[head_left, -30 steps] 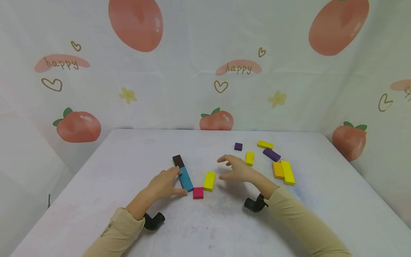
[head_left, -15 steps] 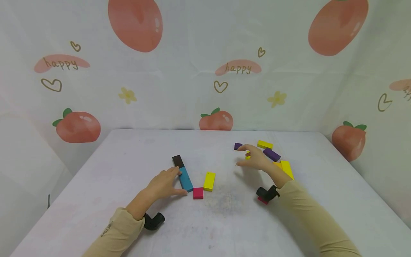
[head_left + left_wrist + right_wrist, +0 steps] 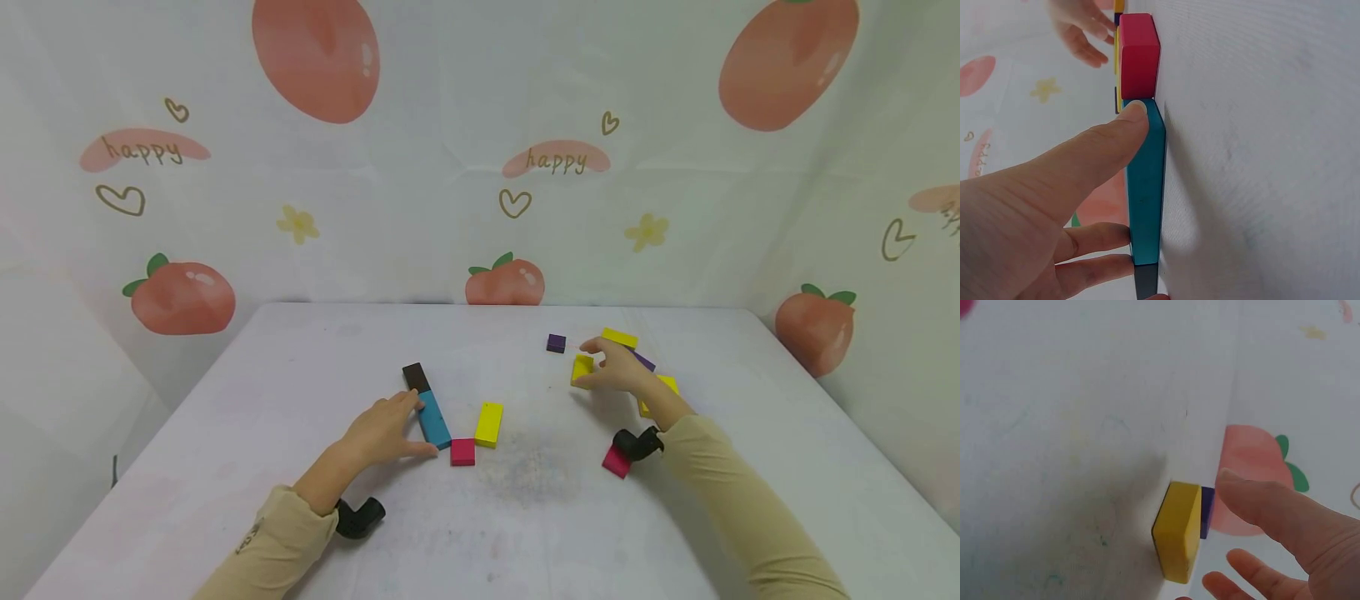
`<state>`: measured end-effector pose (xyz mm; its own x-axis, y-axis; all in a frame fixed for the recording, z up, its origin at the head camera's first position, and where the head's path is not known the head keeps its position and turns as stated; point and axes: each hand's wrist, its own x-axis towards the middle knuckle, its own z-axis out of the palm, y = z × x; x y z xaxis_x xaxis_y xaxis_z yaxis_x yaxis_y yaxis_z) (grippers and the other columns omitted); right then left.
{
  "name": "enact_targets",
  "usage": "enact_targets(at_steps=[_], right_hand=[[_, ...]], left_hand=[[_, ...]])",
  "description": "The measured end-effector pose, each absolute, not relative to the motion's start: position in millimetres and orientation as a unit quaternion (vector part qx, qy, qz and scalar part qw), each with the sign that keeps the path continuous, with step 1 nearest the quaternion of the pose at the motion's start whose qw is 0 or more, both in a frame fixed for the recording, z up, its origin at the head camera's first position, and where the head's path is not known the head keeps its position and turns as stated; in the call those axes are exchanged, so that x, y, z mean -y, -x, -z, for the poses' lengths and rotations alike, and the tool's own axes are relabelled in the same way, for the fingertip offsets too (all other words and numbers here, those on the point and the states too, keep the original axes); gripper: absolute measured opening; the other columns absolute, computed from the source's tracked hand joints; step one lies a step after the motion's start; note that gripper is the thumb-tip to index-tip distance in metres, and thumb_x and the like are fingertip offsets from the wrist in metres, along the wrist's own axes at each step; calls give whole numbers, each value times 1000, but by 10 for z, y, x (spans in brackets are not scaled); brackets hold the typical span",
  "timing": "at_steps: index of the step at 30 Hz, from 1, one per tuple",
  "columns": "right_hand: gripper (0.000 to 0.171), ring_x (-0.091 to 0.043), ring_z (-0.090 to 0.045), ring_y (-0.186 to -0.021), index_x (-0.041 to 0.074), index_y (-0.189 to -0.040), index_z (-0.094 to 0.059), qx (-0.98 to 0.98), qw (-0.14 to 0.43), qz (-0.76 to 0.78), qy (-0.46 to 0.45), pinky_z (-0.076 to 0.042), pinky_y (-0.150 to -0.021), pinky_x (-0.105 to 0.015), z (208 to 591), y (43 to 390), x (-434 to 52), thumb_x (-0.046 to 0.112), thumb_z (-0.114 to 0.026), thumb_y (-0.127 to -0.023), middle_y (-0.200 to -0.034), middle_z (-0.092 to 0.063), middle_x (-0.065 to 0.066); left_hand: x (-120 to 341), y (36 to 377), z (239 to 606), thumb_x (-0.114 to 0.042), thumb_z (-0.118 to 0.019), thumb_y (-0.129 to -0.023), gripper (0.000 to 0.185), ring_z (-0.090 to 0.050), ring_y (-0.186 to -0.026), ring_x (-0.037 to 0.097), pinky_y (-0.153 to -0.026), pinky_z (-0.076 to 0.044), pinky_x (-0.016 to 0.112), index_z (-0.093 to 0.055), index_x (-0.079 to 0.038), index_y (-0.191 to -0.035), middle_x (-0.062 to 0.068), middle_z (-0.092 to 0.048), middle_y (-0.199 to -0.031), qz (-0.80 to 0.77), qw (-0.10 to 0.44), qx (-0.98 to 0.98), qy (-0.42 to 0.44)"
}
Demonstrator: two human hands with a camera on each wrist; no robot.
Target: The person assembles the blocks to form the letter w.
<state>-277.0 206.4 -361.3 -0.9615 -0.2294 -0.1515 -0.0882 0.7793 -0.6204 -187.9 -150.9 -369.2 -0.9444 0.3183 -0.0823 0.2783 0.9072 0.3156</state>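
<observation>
My left hand point(image 3: 386, 425) rests at the blue block point(image 3: 435, 421), its thumb by the near end and fingertips along its left side; the left wrist view shows the thumb tip on the blue block point(image 3: 1146, 187). A dark brown block point(image 3: 416, 377) continues the line at the far end. At the near end come a red block point(image 3: 462, 452) and a yellow block point(image 3: 489, 424), set at an angle. Over on the right, my right hand point(image 3: 621, 368) hovers with thumb and fingers spread beside a smaller yellow block point(image 3: 581, 369), also seen as a yellow block point(image 3: 1175, 534) below the thumb.
Beyond the right hand lie a small purple block point(image 3: 556, 343), a yellow block point(image 3: 619, 337) and a partly hidden purple block point(image 3: 643, 360). More yellow point(image 3: 667, 383) shows behind the wrist. Under the right wrist's black mount point(image 3: 637, 444) sits another red block point(image 3: 617, 462). A printed curtain point(image 3: 420, 208) closes the back.
My right hand has moved right and away from the yellow block in the row, over to the smaller yellow one. A red block has come into view beneath its wrist. The left hand stays put.
</observation>
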Motion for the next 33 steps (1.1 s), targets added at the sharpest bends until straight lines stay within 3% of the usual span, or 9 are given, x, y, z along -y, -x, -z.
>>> enact_targets(at_steps=[13,33], right_hand=[[66,-41,-50,-116,0,-134,-41,-937,140,312,78,-41,-103,-51,3677,2830,-2151,21,-73,-80,-140,-41,-25],[60,-37,-56,-107,-3,-128,-46,-944,119,297,84,-44,-100,-49,3680,2849,-2140,15,-74,-78,-133,-47,-26]], left_hand=[[1514,1890,3715,-43,-77,-72,74,-51,-117,38,-98,-45,51,-50,0,-126,22,-46,-138,-151,64,-974,-156],[1507,1875,3692,-43,-76,-73,79,-51,-116,39,-98,-45,52,-47,2,-130,21,-46,-139,-151,67,-975,-152]])
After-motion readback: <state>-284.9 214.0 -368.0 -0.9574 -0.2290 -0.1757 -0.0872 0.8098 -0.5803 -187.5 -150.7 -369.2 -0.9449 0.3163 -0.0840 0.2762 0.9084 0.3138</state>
